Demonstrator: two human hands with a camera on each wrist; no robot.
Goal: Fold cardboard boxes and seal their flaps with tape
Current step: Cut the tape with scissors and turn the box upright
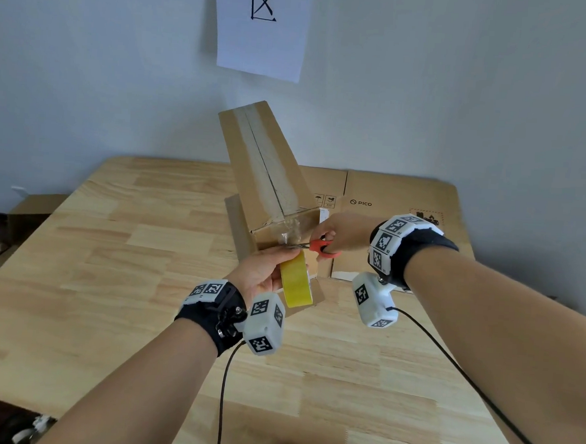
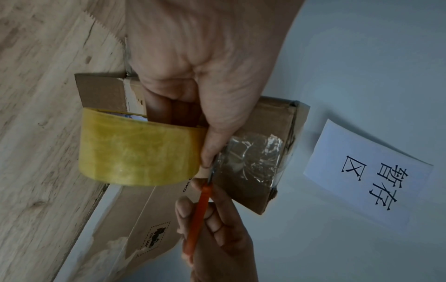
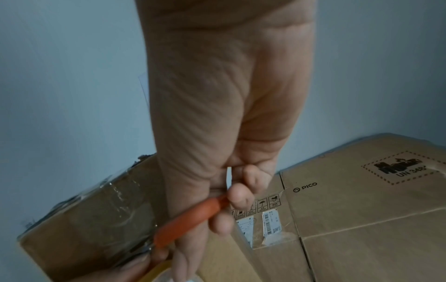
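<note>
- Cardboard box is tipped up on one end just beyond both hands, its taped seam facing the person. I'd say that puts the tape run within scissor reach.
- Left hand has fingers curled through the core of the tape roll, thumb on the pulled strip; likely keeps it taut for the cut.
- Right hand grips the orange-handled scissors, blades at the strip between roll and box.
- Forearms converge above the worktop.
- Flattened box lies beyond the right hand.
</note>
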